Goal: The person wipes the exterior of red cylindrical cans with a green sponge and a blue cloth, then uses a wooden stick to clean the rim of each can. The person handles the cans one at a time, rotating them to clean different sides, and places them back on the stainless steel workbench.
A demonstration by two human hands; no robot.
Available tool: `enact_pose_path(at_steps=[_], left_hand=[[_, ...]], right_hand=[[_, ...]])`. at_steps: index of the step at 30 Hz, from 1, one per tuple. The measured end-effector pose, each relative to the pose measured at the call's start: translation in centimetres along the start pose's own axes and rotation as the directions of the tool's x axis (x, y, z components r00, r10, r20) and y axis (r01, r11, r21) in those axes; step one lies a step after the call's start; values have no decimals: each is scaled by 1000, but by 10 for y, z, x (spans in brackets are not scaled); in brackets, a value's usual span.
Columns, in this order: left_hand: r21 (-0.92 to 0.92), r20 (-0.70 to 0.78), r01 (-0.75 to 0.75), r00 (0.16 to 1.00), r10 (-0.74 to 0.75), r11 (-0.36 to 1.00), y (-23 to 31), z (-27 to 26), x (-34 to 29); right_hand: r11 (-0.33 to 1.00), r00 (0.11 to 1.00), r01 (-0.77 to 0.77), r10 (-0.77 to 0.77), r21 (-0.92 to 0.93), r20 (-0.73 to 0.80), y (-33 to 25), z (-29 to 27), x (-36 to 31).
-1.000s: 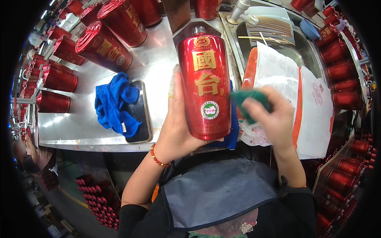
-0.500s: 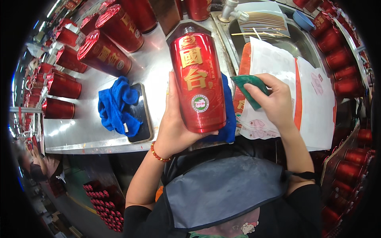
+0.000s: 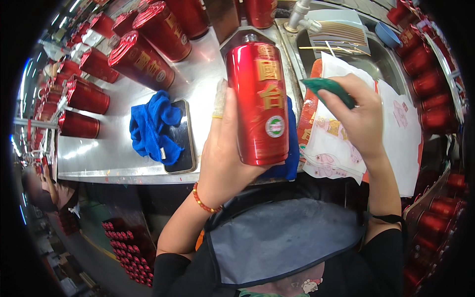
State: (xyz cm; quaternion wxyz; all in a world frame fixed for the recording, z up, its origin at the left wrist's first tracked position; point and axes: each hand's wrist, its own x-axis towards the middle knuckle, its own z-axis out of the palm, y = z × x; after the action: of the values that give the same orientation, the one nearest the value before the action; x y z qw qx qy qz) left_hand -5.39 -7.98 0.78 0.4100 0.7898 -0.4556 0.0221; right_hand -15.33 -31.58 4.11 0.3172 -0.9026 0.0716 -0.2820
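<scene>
My left hand (image 3: 222,153) is wrapped round the lower left side of a glossy red bottle (image 3: 252,114), which stands nearly upright with gold characters and a round green-and-white emblem turned to the right. A pale wrap covers one of my left fingertips. To the right of the bottle and apart from it, my right hand (image 3: 365,119) pinches a flat green scraper (image 3: 329,90) between thumb and fingers, its edge pointing left toward the bottle. Under that hand lie white printed sheets (image 3: 396,133) with an orange-red strip. Part of a blue cloth (image 3: 292,148) shows behind the bottle.
On the metal table (image 3: 94,161), a crumpled blue cloth (image 3: 156,126) lies partly over a dark phone (image 3: 187,143). Several red bottles (image 3: 141,59) stand at the back left. A sink (image 3: 381,67) with a tap (image 3: 299,17) and a blue bowl (image 3: 387,34) is at the back right.
The bottle has turned in my left hand, so its characters and emblem face further right. My right hand has lifted slightly and moved right with the scraper, and the sheets beneath have shifted.
</scene>
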Motion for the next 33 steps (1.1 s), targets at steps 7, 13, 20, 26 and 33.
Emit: enact_pose_path(at_steps=[7, 13, 20, 26, 33], left_hand=[[31, -196, -70, 978, 74, 997, -10, 15, -8], [-108, -77, 66, 994, -75, 992, -9, 33, -19], [-335, -123, 75, 985, -123, 939, 1, 44, -19], [-298, -177, 31, 980, -87, 954, -1, 47, -13], [-322, -138, 83, 981, -134, 943, -3, 51, -19]], right_hand=[[906, 849, 377, -420, 191, 320, -64, 4, -13], [860, 866, 482, -439, -168, 241, -60, 9, -27], [852, 820, 521, -516, 49, 248, -93, 4, -7], [920, 900, 362, -386, 149, 201, -100, -10, 22], [951, 942, 30, -130, 308, 310, -55, -5, -2]])
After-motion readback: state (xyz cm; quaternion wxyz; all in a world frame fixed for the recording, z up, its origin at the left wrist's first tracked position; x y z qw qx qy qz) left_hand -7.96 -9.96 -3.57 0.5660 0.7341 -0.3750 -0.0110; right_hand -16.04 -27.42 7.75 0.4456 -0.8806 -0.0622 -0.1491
